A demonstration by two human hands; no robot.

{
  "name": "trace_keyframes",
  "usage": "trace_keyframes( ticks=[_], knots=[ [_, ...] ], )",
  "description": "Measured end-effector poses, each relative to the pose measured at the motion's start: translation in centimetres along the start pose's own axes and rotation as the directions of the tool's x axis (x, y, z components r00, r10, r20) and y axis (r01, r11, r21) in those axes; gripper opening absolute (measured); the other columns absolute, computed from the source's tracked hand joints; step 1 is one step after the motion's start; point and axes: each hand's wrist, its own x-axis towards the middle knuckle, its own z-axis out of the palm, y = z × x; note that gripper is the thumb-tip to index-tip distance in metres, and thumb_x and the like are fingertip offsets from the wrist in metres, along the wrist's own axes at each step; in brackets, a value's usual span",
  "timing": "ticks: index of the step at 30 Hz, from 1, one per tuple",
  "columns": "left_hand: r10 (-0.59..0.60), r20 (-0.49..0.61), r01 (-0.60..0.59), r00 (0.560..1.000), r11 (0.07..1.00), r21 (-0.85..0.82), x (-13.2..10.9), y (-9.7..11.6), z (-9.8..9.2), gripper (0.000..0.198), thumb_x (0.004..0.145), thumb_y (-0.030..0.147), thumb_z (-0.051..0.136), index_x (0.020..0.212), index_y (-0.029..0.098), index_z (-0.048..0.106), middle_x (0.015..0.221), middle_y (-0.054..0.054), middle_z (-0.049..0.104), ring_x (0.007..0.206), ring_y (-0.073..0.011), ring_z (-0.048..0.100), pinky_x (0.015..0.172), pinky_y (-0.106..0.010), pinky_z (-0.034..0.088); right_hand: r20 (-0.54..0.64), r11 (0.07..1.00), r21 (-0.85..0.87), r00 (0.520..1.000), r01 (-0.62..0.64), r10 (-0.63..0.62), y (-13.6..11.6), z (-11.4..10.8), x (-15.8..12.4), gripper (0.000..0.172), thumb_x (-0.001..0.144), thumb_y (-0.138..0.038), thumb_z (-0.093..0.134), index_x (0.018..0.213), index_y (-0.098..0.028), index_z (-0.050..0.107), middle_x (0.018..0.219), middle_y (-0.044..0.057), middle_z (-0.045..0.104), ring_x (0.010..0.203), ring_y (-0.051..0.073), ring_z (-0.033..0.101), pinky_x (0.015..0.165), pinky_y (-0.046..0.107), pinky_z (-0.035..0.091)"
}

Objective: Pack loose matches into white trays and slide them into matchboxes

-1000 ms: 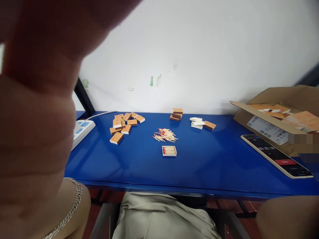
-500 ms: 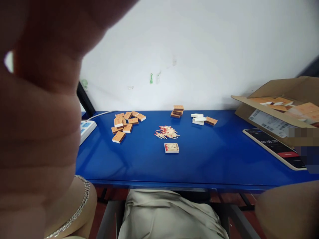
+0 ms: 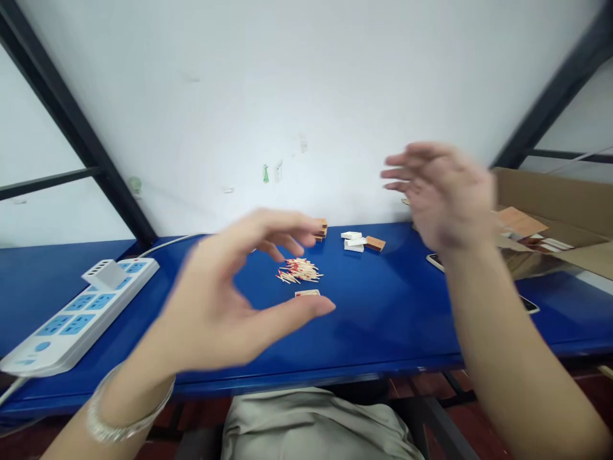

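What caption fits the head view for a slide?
Two empty hands, left and right, raised over a blue table with loose matches.

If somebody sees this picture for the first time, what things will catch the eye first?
Two bare hands raised in front: the left hand low and curled, the right hand higher, open and blurred. Between them, on the blue table, lies a heap of red-tipped matches. A white power strip lies at the left.

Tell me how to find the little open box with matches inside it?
Look at the long blue table by the white wall. Near its middle lies a loose pile of matches. Just in front of that pile, toward the person, sits the open tray of matches, beyond the left hand. It alone holds matches; the white trays farther back look empty.
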Motion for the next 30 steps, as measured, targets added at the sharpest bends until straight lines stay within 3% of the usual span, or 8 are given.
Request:
trace_keyframes(
  ticks=[2, 4, 7, 13, 18, 22, 27, 30],
  knots=[
    [-0.105, 0.263, 0.084, 0.959, 0.992, 0.091, -0.4, -2.8, 2.6, 0.053, 0.078, 0.035, 0.079, 0.125, 0.025, 0.057, 0.116, -0.006, 0.065, 0.101, -0.0213, 0.064, 0.087, -0.038, 0.056, -0.083, 0.991, -0.058, 0.990, -0.122, 0.117, 4.7, 0.3, 0.5, 0.031, 0.081, -0.044, 0.067, 0.102, -0.021, 0.066, 0.099, 0.008, 0.073, 0.090, 0.021, 0.069, 0.085, 0.043, 0.055],
    [-0.157, 0.468, 0.103, 0.870, 0.985, 0.139, -0.9, -6.2, 5.0, 0.063, 0.075, 0.040, 0.079, 0.130, 0.024, 0.053, 0.122, -0.009, 0.062, 0.110, -0.0253, 0.061, 0.094, -0.043, 0.054, -0.110, 0.942, -0.256, 0.974, -0.219, 0.197, 9.1, 0.0, 0.5, 0.031, 0.077, -0.041, 0.069, 0.097, -0.018, 0.068, 0.092, 0.009, 0.074, 0.087, 0.022, 0.070, 0.086, 0.042, 0.055],
    [-0.181, 0.593, 0.091, 0.785, 0.980, 0.179, -1.9, -10.2, 7.4, 0.065, 0.076, 0.035, 0.077, 0.133, 0.021, 0.049, 0.135, -0.013, 0.055, 0.128, -0.0306, 0.050, 0.107, -0.049, 0.045, 0.043, 0.845, -0.491, 0.962, -0.213, 0.268, 12.8, -1.2, -0.4, 0.030, 0.076, -0.039, 0.069, 0.098, -0.017, 0.072, 0.092, 0.009, 0.076, 0.089, 0.023, 0.070, 0.088, 0.041, 0.053],
    [-0.166, 0.609, 0.080, 0.776, 0.983, 0.165, -2.9, -12.4, 7.5, 0.051, 0.083, 0.031, 0.065, 0.129, 0.018, 0.050, 0.121, -0.012, 0.061, 0.113, -0.0263, 0.058, 0.100, -0.043, 0.048, 0.076, 0.698, -0.659, 0.898, -0.281, 0.433, 13.6, -1.6, -1.6, 0.026, 0.078, -0.037, 0.066, 0.091, -0.016, 0.074, 0.088, 0.010, 0.076, 0.085, 0.025, 0.070, 0.082, 0.040, 0.055],
    [-0.190, 0.585, 0.118, 0.789, 0.980, 0.160, -3.2, -12.9, 7.0, 0.051, 0.082, 0.034, 0.067, 0.129, 0.018, 0.053, 0.111, -0.009, 0.064, 0.103, -0.0240, 0.062, 0.095, -0.039, 0.049, 0.247, 0.775, -0.597, 0.872, -0.207, 0.423, 14.8, 2.6, -0.2, 0.044, 0.078, -0.035, 0.070, 0.116, -0.015, 0.069, 0.122, 0.013, 0.070, 0.112, 0.026, 0.065, 0.100, 0.042, 0.050],
    [-0.203, 0.565, 0.144, 0.800, 0.978, 0.148, -3.3, -12.9, 7.0, 0.053, 0.081, 0.035, 0.069, 0.129, 0.018, 0.054, 0.109, -0.008, 0.064, 0.100, -0.0230, 0.062, 0.092, -0.038, 0.050, 0.352, 0.792, -0.576, 0.813, -0.203, 0.464, 16.1, 6.0, 1.3, 0.062, 0.074, -0.027, 0.075, 0.132, -0.013, 0.060, 0.141, 0.015, 0.058, 0.129, 0.027, 0.055, 0.111, 0.040, 0.043],
    [-0.229, 0.552, 0.170, 0.802, 0.973, 0.158, -3.2, -13.0, 6.8, 0.053, 0.080, 0.036, 0.070, 0.128, 0.019, 0.055, 0.106, -0.007, 0.065, 0.092, -0.0209, 0.063, 0.086, -0.035, 0.050, 0.342, 0.779, -0.585, 0.804, -0.223, 0.487, 17.1, 6.8, 1.8, 0.038, 0.083, -0.023, 0.065, 0.117, -0.008, 0.068, 0.123, 0.017, 0.070, 0.114, 0.025, 0.066, 0.105, 0.038, 0.047],
    [-0.232, 0.548, 0.172, 0.804, 0.972, 0.159, -3.1, -13.1, 6.8, 0.048, 0.081, 0.037, 0.068, 0.125, 0.019, 0.057, 0.101, -0.006, 0.066, 0.087, -0.0198, 0.063, 0.082, -0.033, 0.050, 0.339, 0.783, -0.580, 0.807, -0.226, 0.484, 16.9, 6.3, 1.4, 0.037, 0.086, -0.029, 0.062, 0.119, -0.011, 0.068, 0.124, 0.015, 0.069, 0.114, 0.023, 0.065, 0.105, 0.037, 0.047]
  ],
)
